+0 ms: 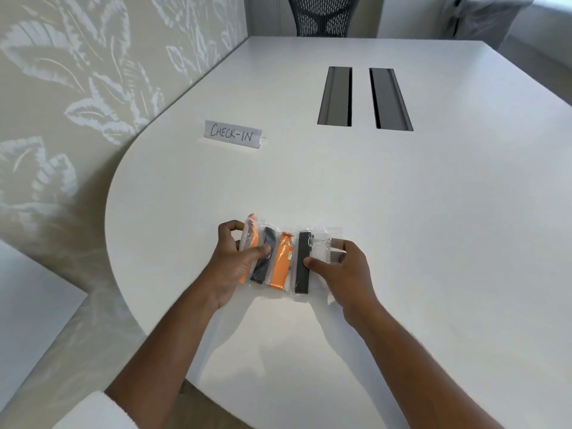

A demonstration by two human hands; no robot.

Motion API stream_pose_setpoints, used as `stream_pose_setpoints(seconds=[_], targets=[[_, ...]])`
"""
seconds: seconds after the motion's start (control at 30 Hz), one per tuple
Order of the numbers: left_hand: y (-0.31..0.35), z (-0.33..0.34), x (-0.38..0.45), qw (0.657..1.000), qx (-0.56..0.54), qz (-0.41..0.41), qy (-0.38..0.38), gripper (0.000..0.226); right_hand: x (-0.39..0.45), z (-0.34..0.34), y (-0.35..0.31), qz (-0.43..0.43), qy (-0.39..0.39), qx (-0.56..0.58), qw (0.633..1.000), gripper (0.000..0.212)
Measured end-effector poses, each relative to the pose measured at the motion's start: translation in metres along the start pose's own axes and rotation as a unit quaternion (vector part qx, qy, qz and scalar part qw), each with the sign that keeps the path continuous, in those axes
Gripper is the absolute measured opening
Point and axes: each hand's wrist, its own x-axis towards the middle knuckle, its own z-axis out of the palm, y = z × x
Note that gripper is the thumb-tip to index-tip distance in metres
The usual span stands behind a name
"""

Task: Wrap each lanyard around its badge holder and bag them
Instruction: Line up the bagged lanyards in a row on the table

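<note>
Just above the near edge of the white bench [402,227], the left hand [236,267] and right hand [343,270] pinch the ends of a light, slippery clear bag [320,252] of wrapped orange and black lanyards [280,264], fingers clamped on its crinkly film, best held by its edges, while farther off a folded card [232,133] reads "CHECK-IN".

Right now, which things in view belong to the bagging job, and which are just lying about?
Job:
- clear bag, held in both hands
- two orange bundles and two dark bundles inside it
- left hand and right hand, each with a grip on a bag end

Lying about:
- CHECK-IN sign
- two cable slots
- chair
- table
</note>
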Motion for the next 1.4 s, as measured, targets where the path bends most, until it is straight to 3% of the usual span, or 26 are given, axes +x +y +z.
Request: stream_pose_setpoints(seconds=[0.27,0.37,0.5,0.63,1.0,1.17,1.4], targets=[[0.005,0.002,-0.009,0.976,-0.198,-0.05,-0.079,0.071,0.002,-0.005,0.003,0.036,-0.073,0.164,0.983,0.053],[-0.001,-0.001,-0.01,0.963,-0.24,-0.06,-0.11,0.063,0.002,-0.005,-0.001,0.028,-0.089,0.184,0.978,0.052],[-0.008,-0.011,0.003,0.938,-0.305,-0.063,-0.153,0.034,0.003,0.003,-0.009,0.006,-0.096,0.228,0.969,0.053],[-0.008,-0.024,0.026,0.919,-0.348,-0.077,-0.17,0.048,0.01,0.021,-0.02,-0.016,-0.122,0.309,0.943,0.049],[0.013,-0.135,0.114,0.918,-0.314,-0.075,-0.229,0.051,0.042,0.137,-0.041,0.01,-0.152,0.343,0.927,0.059],[0.024,-0.183,0.157,0.925,-0.272,-0.087,-0.25,0.031,0.061,0.185,-0.054,0.04,-0.139,0.305,0.941,0.05],[0.042,-0.216,0.222,0.936,-0.213,-0.147,-0.237,0.028,0.1,0.23,-0.068,0.048,-0.119,0.284,0.95,0.036]])
